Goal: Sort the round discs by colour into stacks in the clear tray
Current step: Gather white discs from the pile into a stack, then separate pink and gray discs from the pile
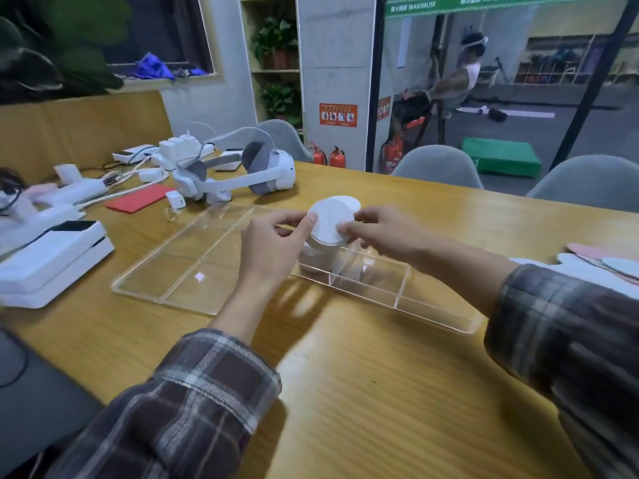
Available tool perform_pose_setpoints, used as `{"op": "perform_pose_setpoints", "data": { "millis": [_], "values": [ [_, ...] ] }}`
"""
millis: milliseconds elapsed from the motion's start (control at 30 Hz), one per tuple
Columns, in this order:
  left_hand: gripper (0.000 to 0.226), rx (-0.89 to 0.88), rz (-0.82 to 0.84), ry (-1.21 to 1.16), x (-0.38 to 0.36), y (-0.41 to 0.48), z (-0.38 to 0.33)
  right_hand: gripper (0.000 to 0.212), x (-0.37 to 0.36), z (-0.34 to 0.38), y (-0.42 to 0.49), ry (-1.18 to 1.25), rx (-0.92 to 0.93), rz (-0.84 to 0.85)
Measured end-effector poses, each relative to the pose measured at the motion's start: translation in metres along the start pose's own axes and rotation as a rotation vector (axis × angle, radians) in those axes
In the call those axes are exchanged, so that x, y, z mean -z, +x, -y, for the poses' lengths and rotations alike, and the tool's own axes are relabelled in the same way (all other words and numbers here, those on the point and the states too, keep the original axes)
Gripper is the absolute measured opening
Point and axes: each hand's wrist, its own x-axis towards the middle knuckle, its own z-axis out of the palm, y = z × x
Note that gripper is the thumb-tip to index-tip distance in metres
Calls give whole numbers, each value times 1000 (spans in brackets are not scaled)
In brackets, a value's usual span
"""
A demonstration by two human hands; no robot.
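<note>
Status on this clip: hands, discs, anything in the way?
Left hand and right hand both pinch white discs over tray. Unsorted discs lie far right. Nothing seen in the way.

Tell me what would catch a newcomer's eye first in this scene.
First, the white discs pinched between the left hand and right hand, over the clear tray in the middle of the table. Next, the white headset lying behind the tray to the left, and loose pink and pale discs at the right edge.
</note>
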Motion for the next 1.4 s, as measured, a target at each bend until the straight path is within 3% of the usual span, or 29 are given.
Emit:
{"op": "perform_pose_setpoints", "data": {
  "millis": [200, 333, 400, 467, 533, 633, 800, 1033, 1300, 1400],
  "values": [
    [20, 32, 10, 64, 3, 4, 7, 40, -9, -1, 13, -71, -27, 13],
    [52, 23, 66, 140, 0, 3, 13, 49, -8, -1, 9, -137, -2, 55],
    [48, 47, 96, 163, 0, 4, 11, 49, -7, -3, 7, -98, -22, 77],
    [28, 105, 150, 140, 5, 5, 9, 43, -5, -4, 4, -43, -41, 101],
    [67, 145, 255, 115, 10, 4, 5, 32, -3, -4, 3, -81, -4, 147],
    [79, 101, 367, 171, 14, 4, 5, 3, -5, -4, 1, -143, 89, 184],
    [90, 42, 387, 163, 18, 10, 17, 14, -13, -10, 6, -123, 125, 113],
    [93, -33, 356, 167, 16, 11, 20, 24, -13, -14, 9, -208, 203, 141],
    [95, -75, 350, 192, 18, 8, 24, 10, -17, -13, 6, -289, 173, 119],
    [97, -127, 298, 246, 18, 2, 18, 29, -12, -12, -2, -320, 119, 70]
  ]
}}
